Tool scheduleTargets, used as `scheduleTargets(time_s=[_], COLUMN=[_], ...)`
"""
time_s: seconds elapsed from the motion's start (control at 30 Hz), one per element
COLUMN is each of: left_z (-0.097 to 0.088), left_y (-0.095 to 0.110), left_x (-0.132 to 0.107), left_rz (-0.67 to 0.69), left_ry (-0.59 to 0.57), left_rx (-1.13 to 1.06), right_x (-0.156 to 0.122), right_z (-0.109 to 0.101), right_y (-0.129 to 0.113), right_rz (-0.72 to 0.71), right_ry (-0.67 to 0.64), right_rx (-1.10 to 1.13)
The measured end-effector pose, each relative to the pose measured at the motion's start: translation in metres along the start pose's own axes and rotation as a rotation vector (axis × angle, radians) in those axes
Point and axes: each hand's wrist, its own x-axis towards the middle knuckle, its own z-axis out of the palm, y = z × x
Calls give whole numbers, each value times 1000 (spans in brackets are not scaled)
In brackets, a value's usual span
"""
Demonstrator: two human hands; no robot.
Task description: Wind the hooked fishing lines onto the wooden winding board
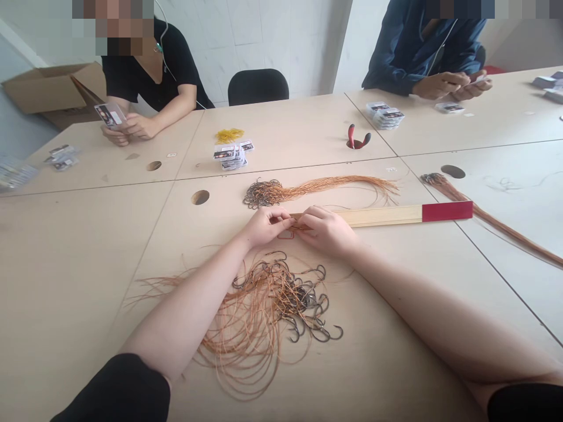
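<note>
My left hand [269, 226] and my right hand [326, 230] meet at the middle of the table, fingertips pinched close together. Between them shows a short bit of orange fishing line [295, 225]; whether a hook is on it is hidden by the fingers. Under my right hand lies a flat pale wooden strip [387, 215] with a red end [447, 211], reaching to the right. Nearer to me, below both hands, spreads a loose tangle of dark fishing hooks [303, 299] with orange lines [246, 346]. Behind my hands rests a neater bundle of hooked lines [264, 192].
Another line bundle [497, 220] lies at the right. Stacked small packets [231, 155], yellow pieces [229, 135] and red-handled pliers [357, 139] in a table hole are farther back. Two people sit opposite, each holding small items. A cardboard box [53, 88] stands far left.
</note>
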Motion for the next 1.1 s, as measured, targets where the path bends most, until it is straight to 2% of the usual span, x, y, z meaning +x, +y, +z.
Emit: scheduleTargets(time_s=[0.4, 1.1], left_z=[0, 0], left_y=[3, -2], left_x=[0, -1], left_rz=[-47, -66], left_ry=[17, 37], left_rx=[-81, -74], right_x=[2, 5], right_z=[-1, -2], right_y=[1, 2], right_rz=[-33, 17], right_ry=[128, 198], right_rx=[65, 99])
